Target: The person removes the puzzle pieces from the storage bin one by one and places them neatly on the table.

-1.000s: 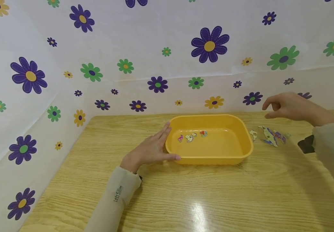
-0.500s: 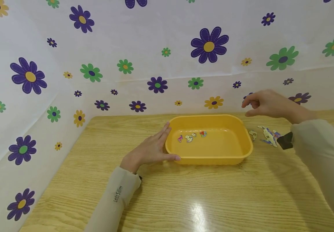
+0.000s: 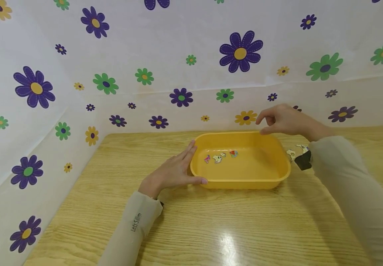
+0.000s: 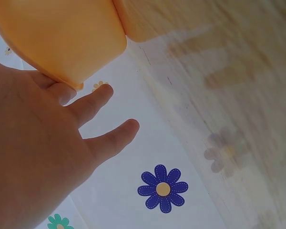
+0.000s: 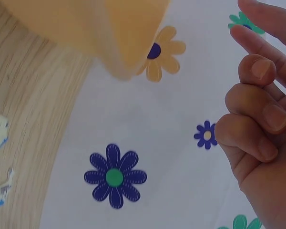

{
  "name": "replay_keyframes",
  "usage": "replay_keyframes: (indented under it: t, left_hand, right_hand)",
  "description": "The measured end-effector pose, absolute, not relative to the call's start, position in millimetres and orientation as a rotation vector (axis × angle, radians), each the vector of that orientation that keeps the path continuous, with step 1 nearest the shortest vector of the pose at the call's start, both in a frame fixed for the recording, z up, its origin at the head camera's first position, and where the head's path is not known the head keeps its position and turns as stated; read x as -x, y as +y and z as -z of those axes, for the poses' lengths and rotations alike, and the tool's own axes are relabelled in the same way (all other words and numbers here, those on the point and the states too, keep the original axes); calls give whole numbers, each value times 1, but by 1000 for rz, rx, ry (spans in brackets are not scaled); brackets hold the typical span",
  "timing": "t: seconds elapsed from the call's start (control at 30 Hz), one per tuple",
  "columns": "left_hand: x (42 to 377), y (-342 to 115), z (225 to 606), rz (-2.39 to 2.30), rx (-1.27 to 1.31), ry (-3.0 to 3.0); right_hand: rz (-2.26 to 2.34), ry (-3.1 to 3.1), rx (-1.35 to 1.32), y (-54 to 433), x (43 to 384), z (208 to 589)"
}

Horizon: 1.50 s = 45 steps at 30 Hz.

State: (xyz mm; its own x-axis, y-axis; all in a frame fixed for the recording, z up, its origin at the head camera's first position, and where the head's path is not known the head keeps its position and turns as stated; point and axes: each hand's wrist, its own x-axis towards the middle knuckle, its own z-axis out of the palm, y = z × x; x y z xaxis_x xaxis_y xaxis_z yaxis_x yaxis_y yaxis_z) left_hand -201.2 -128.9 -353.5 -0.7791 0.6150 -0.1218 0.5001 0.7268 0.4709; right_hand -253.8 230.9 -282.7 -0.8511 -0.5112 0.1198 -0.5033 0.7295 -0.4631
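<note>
A yellow plastic tub stands on the wooden table. My left hand rests on its left end, thumb on the front rim and fingers mostly straight along the side. Inside lie several small flat cut-out pieces, among them a pink one, a cream one and a red and blue one; their kind is unclear. Above the tub's back right corner hovers my right hand, thumb and forefinger apart with nothing visible between them. In the right wrist view its other fingers are curled.
More flat cut-outs lie on the table just right of the tub, partly hidden by the right wrist's black device. A white cloth with printed flowers hangs behind the table and along its left side.
My right hand has moved left, from above the loose cut-outs to the tub's back right corner. The left hand, the tub and the pieces inside have stayed put.
</note>
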Motion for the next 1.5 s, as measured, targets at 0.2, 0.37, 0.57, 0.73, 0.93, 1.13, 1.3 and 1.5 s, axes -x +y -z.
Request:
replay_keyframes:
  t: [0.2,0.37,0.57,0.73,0.93,1.13,1.3,1.5]
  left_hand:
    - [202,-129,354,-619,-871,2662]
    - [203,-129,354,-629,-858,2657]
    - [202,-129,353,-629,-856,2655]
    - [202,-129,353,-629,-845,2651]
    - [202,-129,353,-610,-841,2652]
    - [202,-129,354,-602,-845,2657]
    - [202,-129,354,-605,-853,2655]
    - [203,-130,354,-599,-863,2655]
  right_hand:
    - [823,2869,861,212,255,284]
    - [874,2838,896,198,257,286]
    - [917,2786,958,181,259,290]
    - [930,2738,979,167,262,294]
    - [950,2662,1020,156,265,302]
    - [952,2562,972,148,269,315]
    - [928,2538,980,141,271,322]
    - [902,2503,994,133,274,331]
